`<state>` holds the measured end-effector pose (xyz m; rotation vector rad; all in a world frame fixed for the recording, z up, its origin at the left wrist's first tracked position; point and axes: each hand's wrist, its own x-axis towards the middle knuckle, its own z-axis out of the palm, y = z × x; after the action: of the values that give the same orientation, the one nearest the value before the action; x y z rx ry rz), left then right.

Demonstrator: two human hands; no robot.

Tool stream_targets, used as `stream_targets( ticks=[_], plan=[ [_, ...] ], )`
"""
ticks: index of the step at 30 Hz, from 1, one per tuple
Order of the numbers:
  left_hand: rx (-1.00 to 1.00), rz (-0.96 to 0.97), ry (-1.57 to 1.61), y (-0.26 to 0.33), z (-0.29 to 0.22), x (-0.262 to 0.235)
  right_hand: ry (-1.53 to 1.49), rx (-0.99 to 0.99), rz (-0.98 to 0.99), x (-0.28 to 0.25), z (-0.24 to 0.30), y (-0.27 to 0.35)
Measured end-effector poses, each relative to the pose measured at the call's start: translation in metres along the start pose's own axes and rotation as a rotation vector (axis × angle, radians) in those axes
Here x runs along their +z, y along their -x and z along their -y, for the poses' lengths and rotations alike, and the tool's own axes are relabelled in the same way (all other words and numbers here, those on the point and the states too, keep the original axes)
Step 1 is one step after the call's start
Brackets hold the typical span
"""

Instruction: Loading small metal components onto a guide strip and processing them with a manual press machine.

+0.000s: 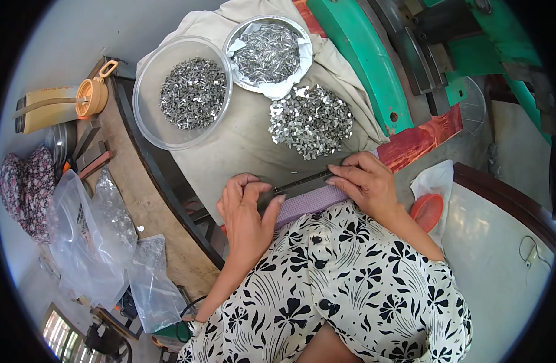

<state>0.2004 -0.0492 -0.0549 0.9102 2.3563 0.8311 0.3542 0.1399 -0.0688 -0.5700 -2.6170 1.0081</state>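
A narrow dark strip [302, 181] with a row of small marks or slots stretches between my two hands, close to my body. My left hand [246, 209] is closed about its left end, thumb on the near side. Thumb and fingers of my right hand [367, 183] pinch the right end. Just below the strip lies a purple block with a fine grid surface [311, 202]. Beyond my hands, a loose heap of small silvery metal pieces [311, 121] rests on the beige cloth [248, 130].
A clear round tub [139, 115] holds grey metal bits; a paper-lined bowl [304, 36] holds thin shiny pins. Green machinery [363, 66] stands at the far right. An orange-red dish [427, 212] lies at right. Plastic bags [87, 242] and an orange-lidded bottle [92, 97] are at left.
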Motion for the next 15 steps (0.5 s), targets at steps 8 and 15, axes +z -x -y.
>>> stream_targets(
  ticks=[8,15],
  plan=[
    [0.159,-0.014,-0.024,0.012,0.015,0.005,0.031,-0.221,-0.056,0.001,-0.017,0.014],
    [0.333,-0.086,-0.092,0.015,0.023,0.012,0.076,-0.249,0.012,-0.002,-0.015,0.011]
  ],
)
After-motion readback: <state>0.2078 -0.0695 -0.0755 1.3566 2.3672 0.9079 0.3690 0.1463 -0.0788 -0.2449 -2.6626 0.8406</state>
